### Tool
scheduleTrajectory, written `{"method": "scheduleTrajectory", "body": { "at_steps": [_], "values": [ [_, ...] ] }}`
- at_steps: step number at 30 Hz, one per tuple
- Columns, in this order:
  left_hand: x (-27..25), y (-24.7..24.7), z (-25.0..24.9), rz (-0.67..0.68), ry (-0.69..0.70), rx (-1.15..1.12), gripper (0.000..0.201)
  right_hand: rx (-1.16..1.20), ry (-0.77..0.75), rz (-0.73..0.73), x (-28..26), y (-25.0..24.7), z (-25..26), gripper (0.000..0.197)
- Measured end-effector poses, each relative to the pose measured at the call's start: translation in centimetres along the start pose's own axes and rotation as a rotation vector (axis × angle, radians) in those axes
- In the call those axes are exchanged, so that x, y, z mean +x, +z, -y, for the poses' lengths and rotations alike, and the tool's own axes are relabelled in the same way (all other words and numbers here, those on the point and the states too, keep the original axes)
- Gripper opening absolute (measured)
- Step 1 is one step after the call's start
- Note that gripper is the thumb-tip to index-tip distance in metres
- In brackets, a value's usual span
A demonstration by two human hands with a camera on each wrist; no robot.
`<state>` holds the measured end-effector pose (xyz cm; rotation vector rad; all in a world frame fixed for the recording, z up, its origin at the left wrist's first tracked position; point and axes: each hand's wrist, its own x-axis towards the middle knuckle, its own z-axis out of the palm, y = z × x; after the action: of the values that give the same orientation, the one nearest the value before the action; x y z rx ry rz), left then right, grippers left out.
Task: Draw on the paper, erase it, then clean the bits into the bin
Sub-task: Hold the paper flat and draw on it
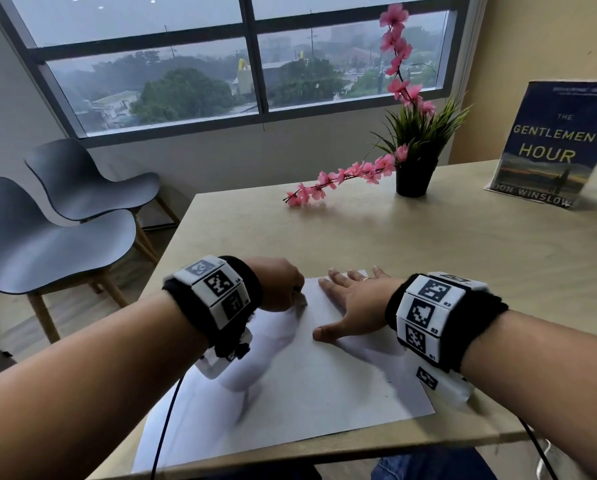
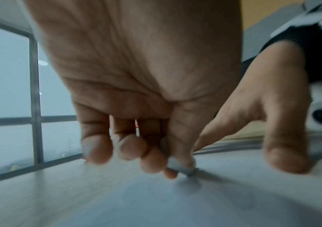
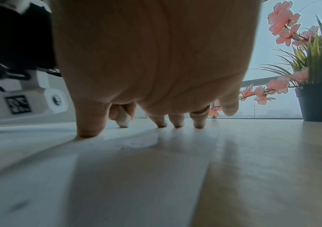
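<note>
A white sheet of paper (image 1: 307, 386) lies on the wooden table (image 1: 428, 244) near its front edge. My left hand (image 1: 283, 289) is at the sheet's far left corner, its curled fingers pinching a small white eraser (image 2: 181, 168) whose tip touches the paper (image 2: 156, 199). The eraser (image 3: 124, 119) also shows beyond my right hand's thumb in the right wrist view. My right hand (image 1: 350, 303) lies flat with fingers spread, pressing on the far part of the sheet just right of the left hand. Its fingertips (image 3: 161, 122) rest on the paper (image 3: 78, 176). No bin is in view.
A black pot with a green plant and pink flowers (image 1: 413, 168) stands at the back of the table, one flower branch reaching left over the tabletop. A book (image 1: 553, 143) stands upright at the back right. Two grey chairs (image 1: 58, 230) sit left of the table.
</note>
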<state>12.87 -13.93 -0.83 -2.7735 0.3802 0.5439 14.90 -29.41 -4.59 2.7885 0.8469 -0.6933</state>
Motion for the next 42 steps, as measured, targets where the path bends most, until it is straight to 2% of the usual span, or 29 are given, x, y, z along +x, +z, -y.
{"method": "scheduleTrajectory", "body": {
  "at_steps": [6,10,15,19,24,29,33,38,42],
  "values": [
    [-0.6,0.3,-0.9,0.014,0.065,0.024,0.030,-0.002,-0.001,0.001,0.0,0.0,0.0,0.105],
    [-0.3,-0.1,-0.2,0.004,0.005,-0.003,0.031,-0.007,0.005,0.003,0.1,0.0,0.0,0.106],
    [-1.2,0.3,-0.5,0.044,0.036,0.048,0.029,-0.007,0.008,0.012,-0.1,-0.1,0.1,0.105],
    [-0.9,0.7,1.1,0.031,-0.017,-0.073,0.026,-0.010,0.007,0.010,-0.2,-0.2,0.1,0.105],
    [-1.9,1.0,0.1,0.053,0.058,-0.001,0.029,-0.006,0.008,0.015,-0.1,-0.1,0.1,0.105],
    [-1.7,0.8,0.9,0.026,-0.002,-0.019,0.029,0.000,0.010,0.018,-0.1,-0.1,0.1,0.105],
    [-2.3,1.3,0.2,0.050,0.055,0.018,0.029,0.007,0.012,0.023,-0.2,-0.1,0.1,0.105],
    [-2.1,1.2,1.6,0.024,-0.019,-0.033,0.026,0.002,0.016,0.019,-0.2,-0.2,0.1,0.105],
    [-2.8,1.8,0.7,0.058,0.039,-0.015,0.027,0.002,0.016,0.029,-0.2,-0.2,0.1,0.105]
  ]
}}
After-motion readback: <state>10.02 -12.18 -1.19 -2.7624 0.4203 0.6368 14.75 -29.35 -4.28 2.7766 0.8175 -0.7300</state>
